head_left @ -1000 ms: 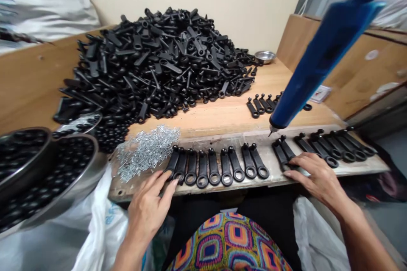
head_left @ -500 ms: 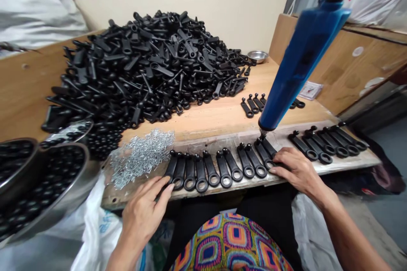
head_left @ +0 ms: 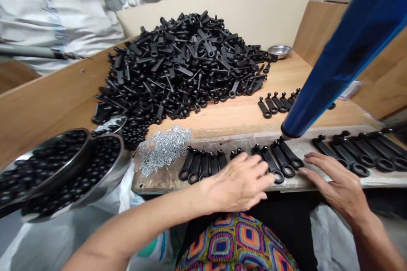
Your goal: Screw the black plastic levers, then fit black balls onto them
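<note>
Left hand (head_left: 238, 184) lies loosely open on black moulded ring-ended handles (head_left: 281, 159), gripping nothing; right hand (head_left: 337, 184) spread, empty; they look light, stiff, easiest pinched by the shank.

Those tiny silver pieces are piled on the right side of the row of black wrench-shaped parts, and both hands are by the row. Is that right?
Not quite: the tiny silver pieces lie to the left of the row of black wrench-shaped parts, not the right, as the head view shows. Both hands are by the row, as you said: the left hand and the right hand.
</note>
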`<state>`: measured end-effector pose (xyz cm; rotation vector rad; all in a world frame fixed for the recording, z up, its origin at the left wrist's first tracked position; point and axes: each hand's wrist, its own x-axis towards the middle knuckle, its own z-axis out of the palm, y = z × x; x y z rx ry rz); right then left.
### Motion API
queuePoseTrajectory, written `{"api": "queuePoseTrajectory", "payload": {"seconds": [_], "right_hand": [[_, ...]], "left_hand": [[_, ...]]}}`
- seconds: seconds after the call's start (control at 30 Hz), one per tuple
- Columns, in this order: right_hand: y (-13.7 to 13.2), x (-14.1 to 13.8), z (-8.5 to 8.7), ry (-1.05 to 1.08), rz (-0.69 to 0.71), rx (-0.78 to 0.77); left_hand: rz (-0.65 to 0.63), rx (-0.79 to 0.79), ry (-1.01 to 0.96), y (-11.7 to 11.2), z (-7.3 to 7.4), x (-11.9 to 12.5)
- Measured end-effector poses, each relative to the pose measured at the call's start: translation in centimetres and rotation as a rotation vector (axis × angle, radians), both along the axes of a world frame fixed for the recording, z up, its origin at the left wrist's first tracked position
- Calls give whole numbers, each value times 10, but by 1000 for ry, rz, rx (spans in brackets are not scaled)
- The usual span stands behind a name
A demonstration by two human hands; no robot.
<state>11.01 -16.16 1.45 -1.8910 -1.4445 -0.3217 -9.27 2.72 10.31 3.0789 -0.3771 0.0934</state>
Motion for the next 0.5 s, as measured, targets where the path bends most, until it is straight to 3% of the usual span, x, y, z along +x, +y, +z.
{"api": "queuePoseTrajectory", "payload": {"seconds": [0.1, 0.2, 0.33, 0.5], "right_hand": [[-10, -1, 2, 13, -63, 51], [-22, -1, 5, -24, -143, 27], [-30, 1, 10, -44, -141, -44], [-22, 8, 16, -10, -162, -96]], "left_hand": [[-273, 18, -19, -7, -28, 32], [-407, -17, -67, -10, -51, 54], [-410, -64, -151, -15, -59, 74], [-311, -49, -182, -19, -61, 88]]}}
